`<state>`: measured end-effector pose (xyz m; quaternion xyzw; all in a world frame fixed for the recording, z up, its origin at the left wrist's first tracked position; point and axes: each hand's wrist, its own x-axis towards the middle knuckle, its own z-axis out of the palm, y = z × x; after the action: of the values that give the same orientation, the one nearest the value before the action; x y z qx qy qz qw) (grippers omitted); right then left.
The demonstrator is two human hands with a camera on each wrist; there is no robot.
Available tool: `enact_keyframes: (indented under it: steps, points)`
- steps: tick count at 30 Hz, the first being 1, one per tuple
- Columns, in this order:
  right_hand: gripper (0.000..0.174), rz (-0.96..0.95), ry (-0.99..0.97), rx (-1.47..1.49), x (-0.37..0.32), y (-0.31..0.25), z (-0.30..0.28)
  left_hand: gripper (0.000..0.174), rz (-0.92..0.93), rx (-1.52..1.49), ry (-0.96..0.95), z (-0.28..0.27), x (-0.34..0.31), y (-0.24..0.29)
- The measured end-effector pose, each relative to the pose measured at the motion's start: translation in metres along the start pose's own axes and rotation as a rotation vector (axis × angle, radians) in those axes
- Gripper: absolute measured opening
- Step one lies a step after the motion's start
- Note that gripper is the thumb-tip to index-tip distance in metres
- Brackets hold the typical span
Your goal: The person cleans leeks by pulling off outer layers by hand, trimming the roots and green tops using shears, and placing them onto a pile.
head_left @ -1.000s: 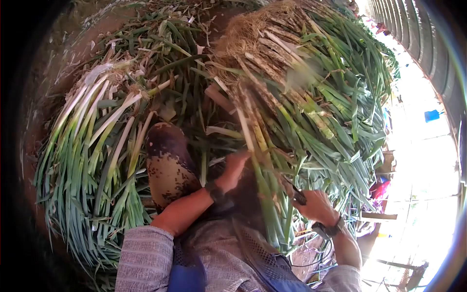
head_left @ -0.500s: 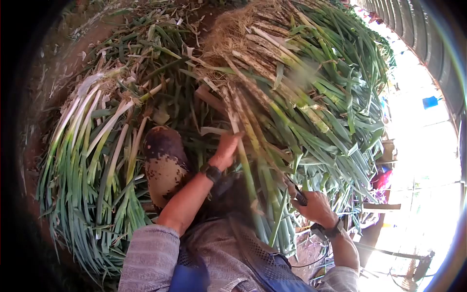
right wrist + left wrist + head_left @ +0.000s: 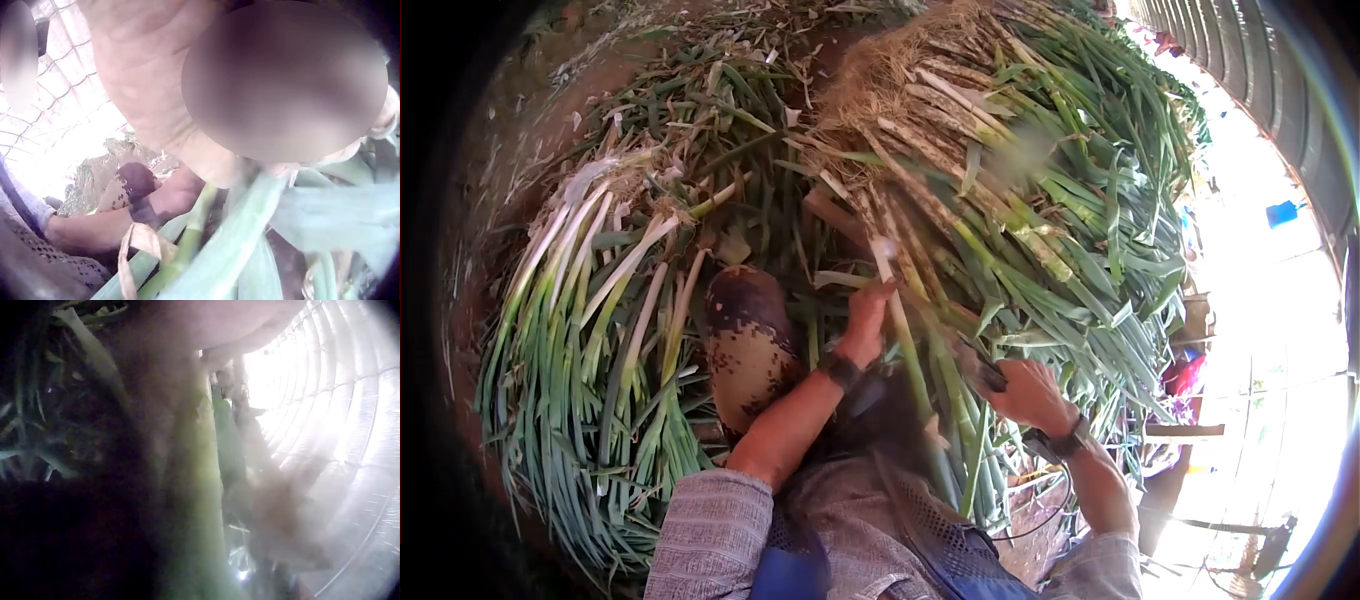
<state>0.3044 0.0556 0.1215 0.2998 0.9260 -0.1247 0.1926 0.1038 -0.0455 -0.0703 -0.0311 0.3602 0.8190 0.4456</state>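
Observation:
In the head view, my left hand point(image 3: 866, 320) grips a long leek point(image 3: 907, 352) just below its pale root end, in front of my lap. The leek's yellow-green stalk point(image 3: 203, 475) runs blurred through the left wrist view. To the right, my right hand point(image 3: 1030, 398) holds a dark-handled knife point(image 3: 992, 376) beside the leaves, its blade blurred and pointing up-left. Green leek leaves point(image 3: 240, 240) hang below the right palm point(image 3: 150, 81) in the right wrist view; a blurred patch hides the fingers there.
Unpeeled leeks point(image 3: 960, 140) with muddy stems and tangled roots are heaped at upper right. At left lies a pile of cleaner, white-stemmed leeks point(image 3: 570, 250). My knee point(image 3: 748, 330) in patterned trousers rises between the piles. Leaf scraps point(image 3: 730, 110) cover the ground behind.
My left hand has moved up and forward along the leek. My right hand with the knife has shifted slightly up and left in the last half second.

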Motion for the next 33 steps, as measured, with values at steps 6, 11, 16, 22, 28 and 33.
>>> enact_keyframes:
  steps: [6,11,16,22,28,33]
  points:
    - [0.043,-0.009,-0.05,-0.099,0.032,-0.033,-0.026,0.03,-0.036,-0.085,0.007,0.013,-0.039,0.011]
    - [0.041,-0.008,-0.059,-0.146,0.037,-0.039,-0.031,0.028,-0.11,-0.031,-0.017,0.009,-0.05,0.007]
    - [0.04,-0.109,-0.004,-0.148,0.04,-0.028,-0.018,0.019,-0.094,-0.052,0.022,0.005,-0.046,0.004]
    - [0.039,-0.072,0.033,-0.115,0.046,-0.033,-0.014,0.014,-0.086,-0.047,0.051,0.012,-0.048,0.002]
    - [0.041,-0.109,0.059,-0.105,0.072,-0.042,-0.015,0.019,-0.004,0.055,0.041,-0.004,-0.037,-0.021]
    - [0.04,-0.162,0.065,-0.045,0.048,-0.03,-0.019,0.019,-0.047,0.092,0.031,-0.011,-0.032,-0.019]
